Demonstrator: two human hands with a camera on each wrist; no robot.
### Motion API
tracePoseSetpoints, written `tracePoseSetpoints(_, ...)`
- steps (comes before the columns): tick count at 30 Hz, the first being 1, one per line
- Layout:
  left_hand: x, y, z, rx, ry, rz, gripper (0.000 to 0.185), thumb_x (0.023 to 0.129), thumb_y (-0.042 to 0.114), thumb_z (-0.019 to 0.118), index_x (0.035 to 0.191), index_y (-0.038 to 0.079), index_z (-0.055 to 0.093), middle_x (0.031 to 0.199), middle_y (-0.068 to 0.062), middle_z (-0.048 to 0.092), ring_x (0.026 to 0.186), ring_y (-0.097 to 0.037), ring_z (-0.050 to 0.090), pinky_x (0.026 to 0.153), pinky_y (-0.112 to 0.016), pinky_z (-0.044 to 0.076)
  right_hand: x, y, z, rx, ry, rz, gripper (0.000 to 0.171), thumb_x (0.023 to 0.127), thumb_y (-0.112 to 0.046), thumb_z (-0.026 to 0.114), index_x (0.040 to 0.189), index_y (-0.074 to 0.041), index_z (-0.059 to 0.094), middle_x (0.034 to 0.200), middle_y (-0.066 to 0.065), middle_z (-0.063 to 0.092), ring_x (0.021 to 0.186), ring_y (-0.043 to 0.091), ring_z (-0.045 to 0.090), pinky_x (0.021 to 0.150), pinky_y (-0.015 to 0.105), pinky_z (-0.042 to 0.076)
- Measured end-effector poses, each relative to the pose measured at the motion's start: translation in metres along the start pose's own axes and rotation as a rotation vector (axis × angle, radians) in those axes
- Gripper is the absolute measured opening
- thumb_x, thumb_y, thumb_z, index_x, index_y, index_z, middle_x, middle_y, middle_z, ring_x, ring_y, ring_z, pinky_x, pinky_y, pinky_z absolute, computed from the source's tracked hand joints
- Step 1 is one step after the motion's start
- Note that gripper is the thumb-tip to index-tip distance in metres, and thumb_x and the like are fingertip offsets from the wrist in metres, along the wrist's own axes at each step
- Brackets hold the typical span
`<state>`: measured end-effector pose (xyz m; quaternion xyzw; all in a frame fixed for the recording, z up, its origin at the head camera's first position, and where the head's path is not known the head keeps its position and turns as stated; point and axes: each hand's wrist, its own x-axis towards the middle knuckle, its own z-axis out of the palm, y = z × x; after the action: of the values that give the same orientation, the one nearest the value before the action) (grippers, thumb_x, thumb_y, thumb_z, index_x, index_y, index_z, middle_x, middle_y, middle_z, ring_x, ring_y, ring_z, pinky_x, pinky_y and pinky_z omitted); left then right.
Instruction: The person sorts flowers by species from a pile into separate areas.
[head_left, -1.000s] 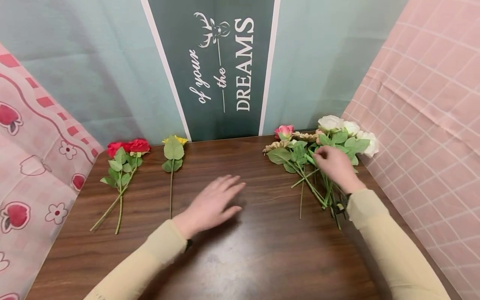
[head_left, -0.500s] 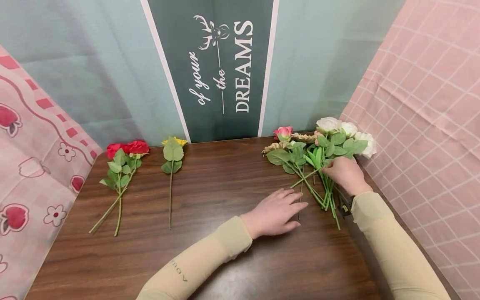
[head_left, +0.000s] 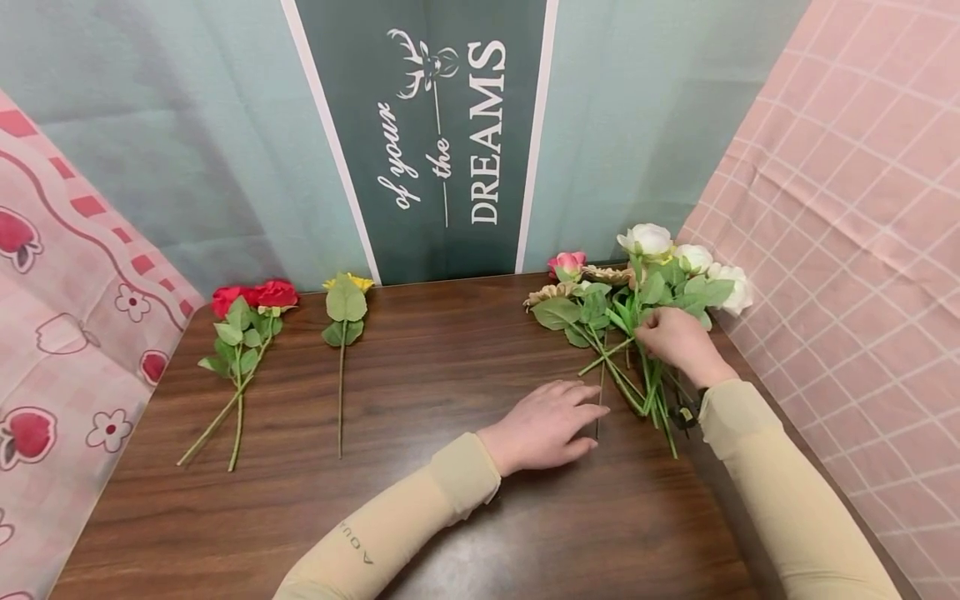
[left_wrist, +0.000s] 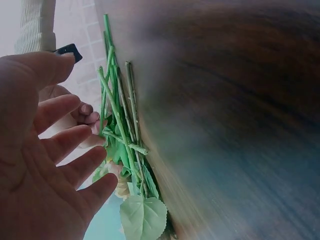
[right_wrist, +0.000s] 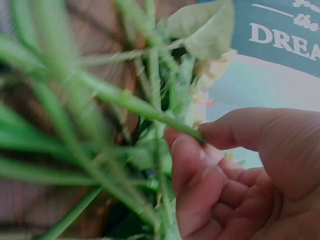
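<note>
Flower bunch, dark wooden table, teal backdrop

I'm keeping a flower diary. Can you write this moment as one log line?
right hand: pinches white rose stem | left hand: flat on table | pile: beside hands

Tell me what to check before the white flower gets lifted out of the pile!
1. Right hand pinches a green stem: ok.
2. That stem belongs to the raised white fabric rose: cannot tell.
3. Left hand rests flat on the brown wooden table, beside the stem ends: ok.
4. Stem free of the other stems in the mixed flower pile: not ok, they cross.
5. Two red roses and the yellow flower lie apart: ok.
</note>
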<state>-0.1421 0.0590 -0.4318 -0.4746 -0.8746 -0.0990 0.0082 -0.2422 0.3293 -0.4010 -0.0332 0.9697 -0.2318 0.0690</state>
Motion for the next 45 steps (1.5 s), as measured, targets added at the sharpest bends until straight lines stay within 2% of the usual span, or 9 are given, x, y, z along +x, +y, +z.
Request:
tracePoseSetpoints(4,-0.001,-0.006,-0.003,-0.061,0.019,-0.051,0.048,0.104,0.041,0.058,0.147,0.02,0.057,0.156,-0.005,0.046,0.144,-0.021,0.042,0.12,-0.035,0.03,0.001,-0.019,-0.001,0.082,0.001,0.007,0.026,0.1,-0.027,0.055,0.091,-0.007,0.067,0.077,0.007,0.068,0.066,0.024,0.06,0.058,0.036,0.047)
tracePoseSetpoints(9,-0.01,-0.017,-0.009,-0.221,0.053,-0.176,0.046,0.105,0.039,0.056,0.146,0.019,0.058,0.152,-0.002,0.052,0.14,-0.018,0.047,0.115,-0.031,0.038,0.0,-0.048,0.002,0.222,0.061,-0.045,0.029,0.101,-0.029,0.058,0.103,-0.002,0.069,0.081,0.01,0.07,0.073,0.029,0.066,0.061,0.034,0.054)
tracePoseSetpoints(13,-0.024,-0.032,-0.012,-0.461,0.119,-0.318,0.042,0.104,0.038,0.058,0.14,0.017,0.064,0.14,0.002,0.062,0.128,-0.013,0.057,0.106,-0.03,0.046,-0.004,-0.075,0.017,0.439,0.076,-0.091,0.032,0.102,-0.029,0.064,0.11,0.002,0.067,0.09,0.019,0.072,0.08,0.036,0.07,0.065,0.035,0.06)
tracePoseSetpoints(17,-0.042,-0.049,-0.01,-0.739,0.198,-0.433,0.039,0.103,0.038,0.063,0.132,0.014,0.069,0.127,0.005,0.069,0.114,-0.007,0.063,0.098,-0.028,0.051,-0.009,-0.102,0.043,0.703,0.057,-0.138,0.033,0.102,-0.025,0.066,0.114,0.005,0.064,0.099,0.026,0.071,0.078,0.029,0.07,0.072,0.04,0.062)
tracePoseSetpoints(22,-0.06,-0.064,-0.01,-1.017,0.276,-0.485,0.034,0.102,0.029,0.067,0.127,0.007,0.071,0.112,-0.001,0.074,0.096,-0.011,0.07,0.085,-0.031,0.058,-0.011,-0.133,0.069,0.911,0.007,-0.212,0.031,0.102,-0.022,0.066,0.112,0.007,0.061,0.098,0.024,0.072,0.074,0.019,0.07,0.078,0.049,0.061)
tracePoseSetpoints(27,-0.072,-0.071,-0.01,-1.199,0.346,-0.504,0.032,0.1,0.015,0.069,0.124,-0.006,0.068,0.103,-0.012,0.075,0.084,-0.018,0.073,0.078,-0.036,0.062,-0.008,-0.155,0.081,1.015,-0.041,-0.262,0.035,0.102,-0.021,0.067,0.112,0.013,0.059,0.094,0.02,0.072,0.074,0.017,0.068,0.074,0.042,0.061)
tracePoseSetpoints(34,-0.077,-0.072,-0.006,-1.26,0.376,-0.52,0.026,0.098,0.007,0.069,0.117,-0.011,0.066,0.099,-0.02,0.073,0.075,-0.013,0.069,0.072,-0.036,0.063,-0.006,-0.163,0.087,1.059,-0.062,-0.255,0.025,0.1,-0.02,0.069,0.108,0.003,0.064,0.094,0.019,0.072,0.074,0.018,0.068,0.073,0.039,0.061)
tracePoseSetpoints(37,-0.078,-0.072,-0.008,-1.212,0.355,-0.517,0.022,0.097,0.008,0.07,0.113,-0.008,0.068,0.099,-0.024,0.071,0.074,-0.014,0.07,0.071,-0.038,0.063,-0.004,-0.16,0.086,1.087,-0.023,-0.239,0.023,0.1,-0.016,0.069,0.11,0.003,0.064,0.092,0.016,0.071,0.076,0.021,0.07,0.074,0.039,0.062)
tracePoseSetpoints(45,-0.078,-0.072,-0.01,-1.104,0.284,-0.52,0.013,0.096,0.011,0.072,0.105,0.001,0.071,0.091,-0.012,0.072,0.07,-0.022,0.07,0.068,-0.045,0.062,0.001,-0.153,0.082,1.163,0.041,-0.172,0.022,0.096,-0.008,0.07,0.114,0.002,0.062,0.093,0.014,0.07,0.073,0.019,0.069,0.076,0.041,0.062)
